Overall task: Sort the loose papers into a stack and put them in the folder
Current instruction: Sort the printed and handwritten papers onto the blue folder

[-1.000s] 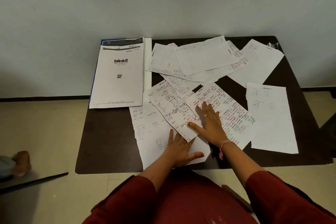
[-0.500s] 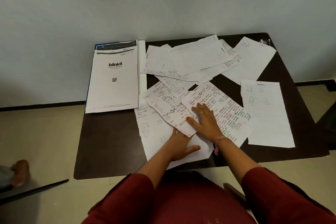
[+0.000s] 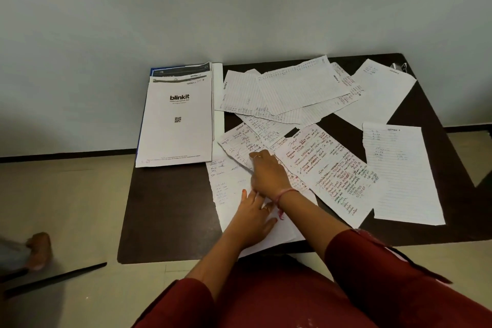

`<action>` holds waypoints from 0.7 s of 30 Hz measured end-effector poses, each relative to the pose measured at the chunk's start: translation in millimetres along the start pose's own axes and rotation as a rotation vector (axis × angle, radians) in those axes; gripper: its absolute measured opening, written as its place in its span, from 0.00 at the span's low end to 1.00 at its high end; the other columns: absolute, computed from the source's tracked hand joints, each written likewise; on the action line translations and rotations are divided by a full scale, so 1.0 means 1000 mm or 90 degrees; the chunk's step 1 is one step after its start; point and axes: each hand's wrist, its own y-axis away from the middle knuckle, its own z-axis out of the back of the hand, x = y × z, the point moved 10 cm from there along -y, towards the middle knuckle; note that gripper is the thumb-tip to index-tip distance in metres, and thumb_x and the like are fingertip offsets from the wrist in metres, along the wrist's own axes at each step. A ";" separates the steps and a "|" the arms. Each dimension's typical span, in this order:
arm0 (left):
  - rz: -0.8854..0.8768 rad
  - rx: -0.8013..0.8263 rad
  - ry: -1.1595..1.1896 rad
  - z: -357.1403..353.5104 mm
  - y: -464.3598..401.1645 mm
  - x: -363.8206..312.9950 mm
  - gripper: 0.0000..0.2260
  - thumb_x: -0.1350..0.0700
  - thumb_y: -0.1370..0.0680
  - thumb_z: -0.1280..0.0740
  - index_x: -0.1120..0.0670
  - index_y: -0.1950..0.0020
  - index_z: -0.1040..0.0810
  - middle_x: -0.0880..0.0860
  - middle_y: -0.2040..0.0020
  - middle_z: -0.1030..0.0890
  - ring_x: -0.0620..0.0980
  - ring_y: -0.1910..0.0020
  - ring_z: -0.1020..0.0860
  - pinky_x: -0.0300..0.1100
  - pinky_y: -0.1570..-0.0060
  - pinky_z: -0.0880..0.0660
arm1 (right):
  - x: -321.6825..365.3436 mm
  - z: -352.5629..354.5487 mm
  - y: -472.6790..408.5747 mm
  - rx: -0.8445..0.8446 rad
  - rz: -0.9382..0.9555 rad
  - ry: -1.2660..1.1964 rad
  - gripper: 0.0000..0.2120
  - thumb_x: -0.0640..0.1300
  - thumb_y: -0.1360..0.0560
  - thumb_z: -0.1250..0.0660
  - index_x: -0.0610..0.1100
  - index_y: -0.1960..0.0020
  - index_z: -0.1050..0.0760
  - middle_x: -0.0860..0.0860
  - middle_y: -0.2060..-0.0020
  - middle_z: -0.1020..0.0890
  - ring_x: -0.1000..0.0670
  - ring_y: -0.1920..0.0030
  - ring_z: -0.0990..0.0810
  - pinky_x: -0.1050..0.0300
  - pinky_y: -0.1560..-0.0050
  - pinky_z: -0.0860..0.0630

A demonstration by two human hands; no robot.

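**Loose papers: thin, limp sheets best taken by an edge**

Loose papers (image 3: 306, 88) lie scattered over the dark surface (image 3: 170, 208), all to the right of the folder (image 3: 174, 125), which sits at the surface's far left corner with a printed "blinkit" sheet on top and more sheets under it. Just right of the folder's near corner, several handwritten sheets overlap in a fan; farther right of the folder lie a densely written page (image 3: 332, 170) and a lined page (image 3: 399, 173), the latter apart from the fan.

The left hand (image 3: 253, 217) lies flat with straight fingers, pressing on the pale sheet (image 3: 229, 186) nearest the person. The right hand (image 3: 267, 172) crosses over it and rests on the torn-edged handwritten sheet (image 3: 239, 146) in the fan; its fingers look slightly bent, but whether they pinch an edge is hidden by the back of the hand.

These sheets should be very light and floppy, with ragged torn margins that could rip further if tugged. Lying flat on a smooth top, they offer little to grab from above; sliding one toward the overhanging near edge, or lifting a corner with a fingertip, would probably work better. Overlapped sheets may drag their neighbours along, so a flat palm holding the lower page seems prudent.
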 end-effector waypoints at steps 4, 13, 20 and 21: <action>0.035 0.017 -0.041 -0.003 0.000 0.013 0.36 0.34 0.27 0.60 0.49 0.23 0.41 0.57 0.21 0.55 0.60 0.23 0.60 0.69 0.30 0.57 | -0.007 0.027 -0.006 -0.046 -0.020 -0.121 0.25 0.32 0.27 0.40 0.44 0.31 0.30 0.43 0.42 0.23 0.44 0.46 0.22 0.55 0.52 0.25; 0.147 0.115 -0.015 -0.027 0.009 0.041 0.47 0.21 0.39 0.63 0.41 0.24 0.65 0.52 0.28 0.76 0.57 0.28 0.74 0.67 0.36 0.72 | -0.081 0.101 0.016 -0.091 -0.124 -0.601 0.16 0.33 0.26 0.34 0.47 0.41 0.24 0.48 0.44 0.19 0.49 0.46 0.19 0.55 0.44 0.23; 0.146 0.121 0.009 -0.027 0.002 0.038 0.50 0.21 0.42 0.59 0.41 0.25 0.68 0.52 0.29 0.77 0.56 0.31 0.78 0.68 0.36 0.71 | -0.126 0.137 0.038 -0.155 -0.167 -0.875 0.16 0.29 0.26 0.36 0.43 0.42 0.23 0.49 0.51 0.15 0.50 0.51 0.17 0.58 0.51 0.20; 0.147 0.123 0.009 -0.027 0.002 0.038 0.50 0.21 0.43 0.60 0.41 0.26 0.69 0.52 0.29 0.77 0.56 0.31 0.78 0.68 0.36 0.71 | -0.132 0.143 0.040 -0.175 -0.167 -0.881 0.16 0.29 0.26 0.36 0.44 0.43 0.23 0.50 0.52 0.15 0.50 0.51 0.17 0.58 0.52 0.20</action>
